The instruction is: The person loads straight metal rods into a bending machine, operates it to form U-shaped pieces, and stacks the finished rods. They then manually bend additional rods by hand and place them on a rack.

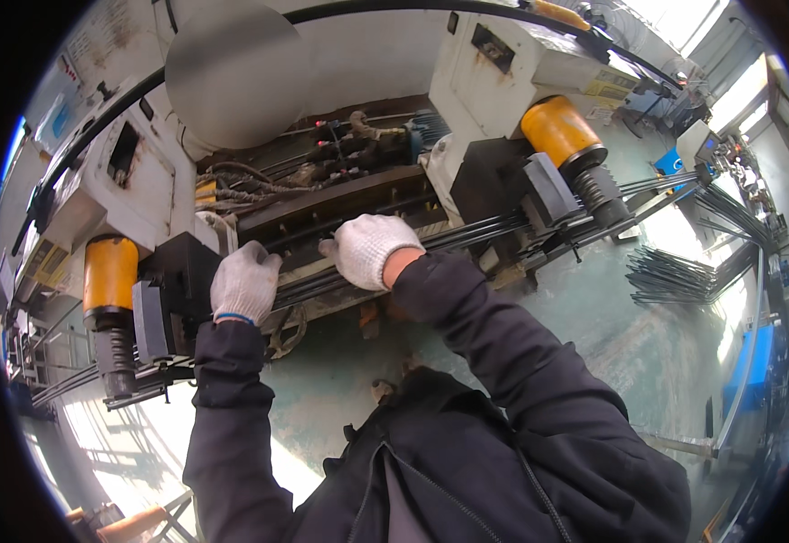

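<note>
Left grip: one hand, white-gloved, at the dark rods, just beside the left black block; fingers partly bent, undersides hidden — whether they close on a rod, cannot tell. Right grip: one hand, white-gloved, fingers curled in, over the same rods, set farther right; the inside of the curl is hidden, so a hold on any rod cannot be told. Hands well apart, a stretch of rods showing between them.

Dark rods: several, long and thin, lying side by side; they slant across the front of the machine from lower left to upper right, and run out past both ends.

Machine housings: two, white with rust stains, left and right. Yellow cylinders: two, left and right, each with a dark coil spring below it, left and right. Grey blocks: two, left and right, each next to its spring. Hoses: bunched behind the hands — between the housings.

Rod pile: dark, at far right. Floor: green, sunlit in patches.
</note>
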The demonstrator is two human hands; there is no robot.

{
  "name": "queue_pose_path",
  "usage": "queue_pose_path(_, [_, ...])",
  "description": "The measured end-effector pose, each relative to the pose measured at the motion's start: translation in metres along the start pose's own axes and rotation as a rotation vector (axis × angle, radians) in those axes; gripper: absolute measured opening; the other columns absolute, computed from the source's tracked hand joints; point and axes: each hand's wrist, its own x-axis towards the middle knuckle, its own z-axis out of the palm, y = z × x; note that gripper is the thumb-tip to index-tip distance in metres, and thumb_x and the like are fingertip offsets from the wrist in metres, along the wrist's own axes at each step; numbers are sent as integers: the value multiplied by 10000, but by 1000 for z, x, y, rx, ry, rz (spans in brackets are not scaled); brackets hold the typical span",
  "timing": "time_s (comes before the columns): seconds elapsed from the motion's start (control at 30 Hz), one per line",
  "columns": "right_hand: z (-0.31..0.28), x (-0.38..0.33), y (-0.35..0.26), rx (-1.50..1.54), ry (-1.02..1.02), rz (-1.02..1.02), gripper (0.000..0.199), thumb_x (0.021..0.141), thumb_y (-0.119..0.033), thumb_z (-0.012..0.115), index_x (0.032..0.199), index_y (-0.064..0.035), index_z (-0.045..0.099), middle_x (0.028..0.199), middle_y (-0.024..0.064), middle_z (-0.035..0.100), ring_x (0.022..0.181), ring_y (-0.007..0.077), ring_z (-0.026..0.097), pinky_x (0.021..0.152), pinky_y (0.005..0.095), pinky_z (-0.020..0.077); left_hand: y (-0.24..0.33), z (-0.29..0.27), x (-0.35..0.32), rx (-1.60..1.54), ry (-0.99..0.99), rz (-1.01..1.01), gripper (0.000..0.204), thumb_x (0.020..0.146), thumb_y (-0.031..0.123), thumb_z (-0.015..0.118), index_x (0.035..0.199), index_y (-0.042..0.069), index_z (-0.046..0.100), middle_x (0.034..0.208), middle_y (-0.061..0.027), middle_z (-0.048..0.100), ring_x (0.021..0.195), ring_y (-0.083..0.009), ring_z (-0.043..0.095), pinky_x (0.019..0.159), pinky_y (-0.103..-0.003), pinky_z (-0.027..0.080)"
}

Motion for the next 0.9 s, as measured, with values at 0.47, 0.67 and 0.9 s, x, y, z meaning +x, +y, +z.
queue_pose_path(0.47, [-11, -5, 7, 74, 50, -98, 437, 1137, -426, 587, 1224, -115, 881, 1274, 200, 842, 1208, 387, 805, 1028, 509, 627, 10, -18, -2, 13, 21, 96, 380, 1003, 385, 718, 1028, 15, 802, 1005, -290, 778, 1023, -503, 753, 891, -560, 592])
queue_pose_path(0.67, [-12, -10, 11, 112, 102, -159, 453, 1132, -431, 582, 1169, -99, 887, 1203, 216, 852, 1135, 405, 821, 992, 530, 636, 6, -17, -1, 6, 33, 97, 383, 983, 360, 750, 1013, -20, 780, 951, -292, 770, 977, -493, 759, 866, -520, 590])
queue_pose_path(0.9, [-6, -7, 15, 62, 101, -187, 336, 1086, -309, 617, 1280, -221, 877, 1265, 153, 852, 1173, 367, 822, 974, 510, 649, 2, -12, 4, -35, 20, 79, 360, 959, 315, 764, 1037, -36, 788, 969, -290, 785, 972, -485, 768, 881, -509, 587])
